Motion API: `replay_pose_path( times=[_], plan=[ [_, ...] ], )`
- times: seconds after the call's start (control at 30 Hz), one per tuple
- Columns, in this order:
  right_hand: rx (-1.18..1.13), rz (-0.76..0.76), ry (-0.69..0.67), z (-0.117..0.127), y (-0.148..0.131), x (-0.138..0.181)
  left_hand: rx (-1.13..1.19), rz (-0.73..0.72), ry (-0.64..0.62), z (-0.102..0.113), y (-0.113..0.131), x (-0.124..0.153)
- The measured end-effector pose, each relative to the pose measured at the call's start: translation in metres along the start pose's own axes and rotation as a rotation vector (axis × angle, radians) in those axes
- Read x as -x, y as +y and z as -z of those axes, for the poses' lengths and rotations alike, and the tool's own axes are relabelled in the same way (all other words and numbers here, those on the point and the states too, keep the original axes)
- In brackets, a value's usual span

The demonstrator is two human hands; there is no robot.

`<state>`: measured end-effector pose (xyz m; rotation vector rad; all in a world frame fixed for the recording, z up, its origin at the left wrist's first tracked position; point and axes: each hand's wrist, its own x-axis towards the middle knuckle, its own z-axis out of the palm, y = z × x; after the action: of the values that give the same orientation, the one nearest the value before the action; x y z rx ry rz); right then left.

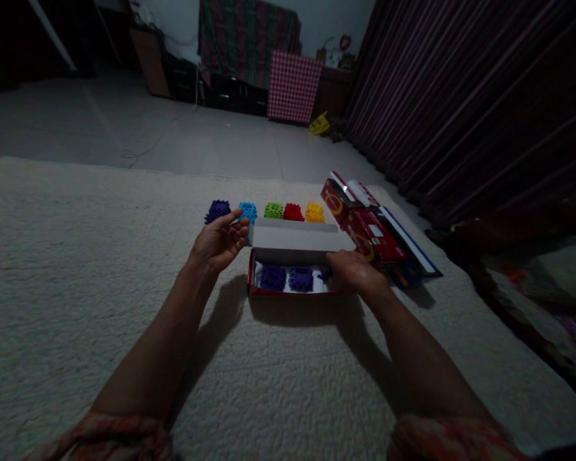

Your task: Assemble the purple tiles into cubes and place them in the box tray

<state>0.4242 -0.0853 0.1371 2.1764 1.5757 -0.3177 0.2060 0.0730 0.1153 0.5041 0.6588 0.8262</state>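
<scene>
An open red box point(292, 294) with a white lining sits on the quilted cover, its pale lid flap point(297, 235) raised at the back. Two purple puzzle-like foam blocks, a left one point(273, 278) and a right one point(301, 279), lie inside. More purple shows beside the fingers of my right hand point(352, 270), which is closed over the box's right end; its fingertips are partly hidden. My left hand point(223, 242) hovers left of the flap, palm turned up, fingers loosely curled and apart, with nothing visible in it.
Behind the box stand purple point(217, 211), light blue point(248, 211), green point(273, 210), red point(294, 212) and yellow point(315, 212) pieces in a row. Red cartons point(372, 234) and a flat blue-edged item point(410, 243) lie to the right. A dark curtain point(432, 96) hangs beyond.
</scene>
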Motion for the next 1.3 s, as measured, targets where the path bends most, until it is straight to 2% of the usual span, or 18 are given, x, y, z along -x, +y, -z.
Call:
replay_pose_path(
  times=[0.17, 0.27, 0.37, 0.47, 0.53, 0.6, 0.7, 0.8, 0.97, 1.07, 1.13, 1.2, 1.3],
  plan=[
    [0.007, 0.012, 0.048, -0.001, 0.012, 0.004, 0.01, 0.014, -0.005, -0.001, -0.001, 0.0],
    [-0.045, 0.054, 0.176, 0.005, 0.02, 0.011, -0.029, 0.009, -0.049, -0.003, -0.006, 0.004],
    [-0.217, 0.215, 0.381, 0.013, 0.017, 0.016, -0.203, 0.004, -0.181, -0.006, -0.017, 0.011],
    [-0.435, 0.468, 0.585, 0.016, 0.001, 0.01, -0.425, 0.002, -0.336, -0.007, -0.032, 0.016],
    [-0.565, 0.61, 0.667, 0.014, -0.01, 0.003, -0.521, -0.019, -0.411, -0.005, -0.04, 0.016],
    [-0.659, 0.681, 0.724, 0.01, -0.02, -0.005, -0.572, -0.05, -0.479, -0.001, -0.045, 0.013],
    [-0.723, 0.69, 0.777, 0.006, -0.031, -0.012, -0.617, -0.088, -0.527, 0.002, -0.047, 0.008],
    [-0.736, 0.652, 0.73, 0.007, -0.038, -0.01, -0.658, -0.104, -0.525, 0.002, -0.046, 0.008],
    [-0.69, 0.493, 0.459, 0.014, -0.019, 0.004, -0.663, -0.147, -0.468, -0.002, -0.043, 0.013],
    [-0.478, 0.33, 0.358, 0.014, 0.004, 0.011, -0.632, -0.173, -0.425, -0.001, -0.04, 0.013],
    [-0.302, 0.195, 0.236, 0.01, 0.014, 0.011, -0.611, -0.167, -0.391, -0.001, -0.038, 0.012],
    [-0.194, 0.094, 0.11, 0.007, 0.016, 0.008, -0.598, -0.148, -0.357, 0.0, -0.036, 0.011],
    [-0.152, 0.029, -0.024, 0.003, 0.009, 0.002, -0.585, -0.14, -0.325, 0.002, -0.035, 0.009]
  ],
)
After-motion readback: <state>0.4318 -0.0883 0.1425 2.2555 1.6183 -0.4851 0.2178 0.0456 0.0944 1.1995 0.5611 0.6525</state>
